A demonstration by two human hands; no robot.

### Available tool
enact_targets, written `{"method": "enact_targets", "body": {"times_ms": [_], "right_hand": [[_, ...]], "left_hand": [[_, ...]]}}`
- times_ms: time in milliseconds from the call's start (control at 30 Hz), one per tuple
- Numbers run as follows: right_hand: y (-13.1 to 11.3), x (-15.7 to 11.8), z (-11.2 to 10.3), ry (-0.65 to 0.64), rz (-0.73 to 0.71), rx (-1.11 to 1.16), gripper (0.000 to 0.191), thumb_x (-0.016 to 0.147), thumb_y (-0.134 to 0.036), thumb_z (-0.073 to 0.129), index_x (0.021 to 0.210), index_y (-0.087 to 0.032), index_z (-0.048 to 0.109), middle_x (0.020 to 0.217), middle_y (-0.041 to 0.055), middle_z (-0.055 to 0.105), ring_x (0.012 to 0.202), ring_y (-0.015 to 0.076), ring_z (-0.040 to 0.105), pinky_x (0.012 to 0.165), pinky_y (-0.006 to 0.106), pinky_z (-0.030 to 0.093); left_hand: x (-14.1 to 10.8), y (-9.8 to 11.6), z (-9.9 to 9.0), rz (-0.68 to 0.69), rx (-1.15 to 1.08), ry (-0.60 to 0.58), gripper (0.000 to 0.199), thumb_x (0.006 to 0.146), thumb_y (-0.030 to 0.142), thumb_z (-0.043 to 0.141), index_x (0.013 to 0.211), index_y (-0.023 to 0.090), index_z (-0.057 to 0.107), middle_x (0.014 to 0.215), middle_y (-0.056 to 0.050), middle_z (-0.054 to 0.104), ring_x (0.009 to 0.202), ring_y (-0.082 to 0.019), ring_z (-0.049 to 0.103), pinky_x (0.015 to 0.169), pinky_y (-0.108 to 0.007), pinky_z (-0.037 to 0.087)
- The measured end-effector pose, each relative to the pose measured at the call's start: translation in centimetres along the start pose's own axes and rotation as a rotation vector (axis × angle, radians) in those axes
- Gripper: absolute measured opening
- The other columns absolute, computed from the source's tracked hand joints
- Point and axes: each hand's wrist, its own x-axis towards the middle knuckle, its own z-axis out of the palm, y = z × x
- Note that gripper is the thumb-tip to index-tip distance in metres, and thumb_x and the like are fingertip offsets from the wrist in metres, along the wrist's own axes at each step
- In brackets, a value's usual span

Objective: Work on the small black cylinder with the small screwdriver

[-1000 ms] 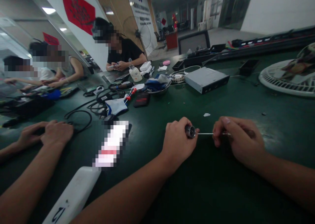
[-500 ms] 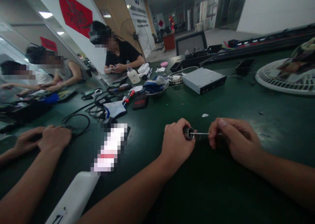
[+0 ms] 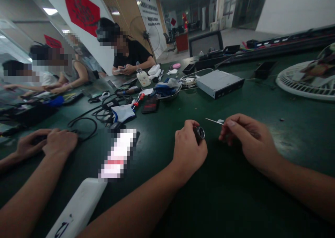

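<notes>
My left hand [image 3: 188, 149] grips a short metal cylinder [image 3: 199, 133] with a dark, hollow end, and its fingers wrap the lower part. My right hand [image 3: 247, 136] pinches a thin metal rod [image 3: 214, 121], and the rear of the rod is hidden in my fingers. The rod's tip points up and left, clear of the cylinder by a small gap. A small white scrap [image 3: 220, 121] lies on the green work mat [image 3: 230, 203] just behind the rod.
A co-worker's hand [image 3: 60, 142] rests by a black cable [image 3: 86, 121] at left. Beyond lie a silver drive unit [image 3: 219, 83], a steel bowl [image 3: 167, 96] holding blue cloth, a red-handled screwdriver [image 3: 138, 100] and a white fan [image 3: 300, 84]. Several co-workers sit further along.
The rod has come out of the cylinder. My right hand has moved up and away from my left, and the rod now slants instead of lying level.
</notes>
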Motion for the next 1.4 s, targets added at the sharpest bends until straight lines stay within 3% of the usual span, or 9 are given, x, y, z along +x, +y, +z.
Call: {"method": "enact_targets", "body": {"times_ms": [167, 333, 467, 600, 767, 967, 1100, 1200, 1400], "right_hand": [[0.64, 0.4, 0.28, -0.022, 0.017, 0.04, 0.02, 0.095, -0.041, 0.063, 0.1, -0.022, 0.064, 0.09, 0.0034, 0.074, 0.081, 0.0173, 0.07, 0.064, 0.027, 0.058], [0.42, 0.29, 0.03, 0.118, -0.086, -0.123, 0.025, 0.097, -0.044, 0.058, 0.096, -0.023, 0.07, 0.094, 0.0048, 0.076, 0.084, 0.0192, 0.072, 0.066, 0.029, 0.057], [0.49, 0.37, -0.21, -0.044, -0.074, -0.467, 0.017, 0.093, -0.036, 0.063, 0.096, -0.025, 0.075, 0.088, 0.0025, 0.077, 0.072, 0.0202, 0.071, 0.061, 0.032, 0.054], [0.74, 0.38, -0.27, -0.137, -0.128, -0.605, 0.022, 0.089, -0.021, 0.061, 0.104, -0.028, 0.076, 0.099, 0.0012, 0.078, 0.082, 0.0212, 0.073, 0.071, 0.035, 0.056], [0.76, 0.35, -0.29, -0.194, -0.175, -0.591, 0.024, 0.085, -0.018, 0.063, 0.103, -0.028, 0.075, 0.101, 0.0009, 0.077, 0.09, 0.0226, 0.073, 0.08, 0.038, 0.056], [1.0, 0.54, -0.36, -0.176, -0.178, -0.55, 0.029, 0.079, -0.013, 0.065, 0.103, -0.027, 0.073, 0.105, 0.0022, 0.076, 0.092, 0.025, 0.072, 0.082, 0.041, 0.055], [0.82, 0.52, -0.3, -0.198, -0.143, -0.566, 0.022, 0.08, -0.014, 0.065, 0.095, -0.027, 0.073, 0.095, 0.0014, 0.076, 0.083, 0.0245, 0.071, 0.074, 0.04, 0.055], [0.62, 0.36, -0.32, -0.145, -0.147, -0.548, 0.014, 0.081, -0.016, 0.066, 0.09, -0.026, 0.071, 0.092, 0.0028, 0.076, 0.079, 0.0247, 0.071, 0.07, 0.04, 0.054], [0.54, 0.09, -0.36, -0.088, -0.203, -0.373, 0.007, 0.086, -0.018, 0.067, 0.088, -0.025, 0.067, 0.101, 0.0037, 0.075, 0.097, 0.0249, 0.07, 0.088, 0.042, 0.053]], "left_hand": [[0.0, -0.01, 0.05, 0.003, 0.001, 0.017, 0.034, 0.084, 0.012, 0.054, 0.117, 0.02, 0.05, 0.105, -0.009, 0.063, 0.098, -0.027, 0.06, 0.087, -0.047, 0.05], [0.06, 0.01, 0.0, 0.018, 0.014, -0.01, 0.035, 0.082, 0.011, 0.056, 0.116, 0.021, 0.051, 0.105, -0.008, 0.064, 0.099, -0.028, 0.059, 0.088, -0.047, 0.05], [0.12, 0.29, -0.22, 0.025, 0.016, -0.023, 0.031, 0.082, 0.009, 0.056, 0.11, 0.02, 0.053, 0.101, -0.007, 0.065, 0.096, -0.025, 0.061, 0.093, -0.047, 0.048], [0.14, 0.54, -0.44, 0.045, 0.005, -0.039, 0.025, 0.083, 0.01, 0.057, 0.105, 0.021, 0.055, 0.098, -0.005, 0.066, 0.094, -0.023, 0.061, 0.093, -0.046, 0.047], [0.2, 0.44, -0.44, 0.05, 0.01, -0.047, 0.022, 0.083, 0.012, 0.06, 0.103, 0.022, 0.058, 0.101, -0.003, 0.067, 0.095, -0.023, 0.06, 0.092, -0.045, 0.045], [0.35, 0.19, -0.19, 0.112, 0.03, -0.052, 0.021, 0.084, 0.014, 0.063, 0.103, 0.023, 0.06, 0.102, -0.002, 0.067, 0.099, -0.024, 0.06, 0.091, -0.045, 0.043], [0.38, 0.26, -0.2, 0.118, 0.047, -0.041, 0.023, 0.082, 0.015, 0.066, 0.104, 0.024, 0.063, 0.106, -0.003, 0.066, 0.102, -0.025, 0.059, 0.091, -0.044, 0.042], [0.4, 0.32, -0.25, 0.119, 0.052, -0.041, 0.023, 0.084, 0.018, 0.067, 0.105, 0.026, 0.064, 0.107, -0.003, 0.065, 0.103, -0.025, 0.058, 0.091, -0.044, 0.042], [0.42, 0.3, -0.33, 0.13, 0.046, -0.061, 0.019, 0.09, 0.025, 0.066, 0.108, 0.029, 0.065, 0.103, 0.0, 0.067, 0.1, -0.024, 0.059, 0.09, -0.045, 0.04]]}}
